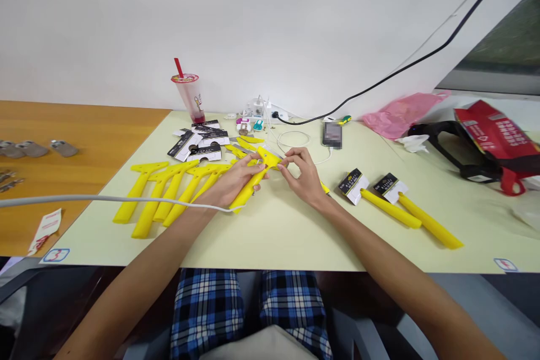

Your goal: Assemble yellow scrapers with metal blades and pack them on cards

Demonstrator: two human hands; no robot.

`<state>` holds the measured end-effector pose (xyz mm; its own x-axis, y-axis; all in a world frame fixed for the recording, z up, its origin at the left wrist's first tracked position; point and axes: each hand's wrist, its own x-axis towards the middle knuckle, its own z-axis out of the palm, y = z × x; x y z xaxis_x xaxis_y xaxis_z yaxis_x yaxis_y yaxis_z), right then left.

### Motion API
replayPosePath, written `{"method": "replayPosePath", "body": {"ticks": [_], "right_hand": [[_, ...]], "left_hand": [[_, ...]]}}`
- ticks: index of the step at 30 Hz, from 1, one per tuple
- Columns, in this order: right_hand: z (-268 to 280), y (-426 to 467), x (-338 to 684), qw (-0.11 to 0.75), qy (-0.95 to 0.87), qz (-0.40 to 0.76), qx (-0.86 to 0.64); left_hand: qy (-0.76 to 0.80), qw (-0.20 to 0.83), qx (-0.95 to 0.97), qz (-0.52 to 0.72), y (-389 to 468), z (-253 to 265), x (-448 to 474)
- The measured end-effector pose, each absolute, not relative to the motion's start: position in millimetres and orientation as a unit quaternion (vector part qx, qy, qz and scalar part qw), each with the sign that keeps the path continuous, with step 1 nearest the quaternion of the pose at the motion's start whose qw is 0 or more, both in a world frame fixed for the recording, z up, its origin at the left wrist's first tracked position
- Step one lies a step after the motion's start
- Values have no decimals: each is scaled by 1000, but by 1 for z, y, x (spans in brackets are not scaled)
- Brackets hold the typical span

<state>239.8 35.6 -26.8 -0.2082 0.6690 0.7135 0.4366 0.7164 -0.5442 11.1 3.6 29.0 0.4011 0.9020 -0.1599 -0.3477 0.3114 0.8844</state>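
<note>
A yellow scraper (pixel 247 191) rests in my left hand (pixel 235 179), whose fingers are wrapped round its handle just below the wide head. With thumb and forefinger pinched, my right hand (pixel 304 173) grips the right side of that head; any small part between the fingertips is too small to make out. A pale blade-like strip shows along the head's upper edge. Left of my hands lie several yellow scrapers (pixel 147 202) side by side, heads away from me. Two carded scrapers (pixel 390 208) lie to the right, with black-and-white cards over their heads.
Loose printed cards (pixel 206 143) lie behind the scrapers, near a plastic cup (pixel 189 95) with a red straw. A power strip (pixel 257 107), a white cable, and a phone (pixel 332 135) are at the back. A pink bag (pixel 403 115) and a red package (pixel 498 135) occupy the right.
</note>
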Motion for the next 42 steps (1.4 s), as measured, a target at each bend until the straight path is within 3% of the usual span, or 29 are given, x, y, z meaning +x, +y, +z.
{"method": "replayPosePath", "body": {"ticks": [8,31,42], "right_hand": [[-26,36,241,527,-745,151,-381],[-8,31,241,495,-533,530,-436],[2,27,241,455,-511,607,-404]], "left_hand": [[339,738,404,421,1,32,11],[322,764,390,402,2,30,7],[316,767,404,387,2,34,5]]}}
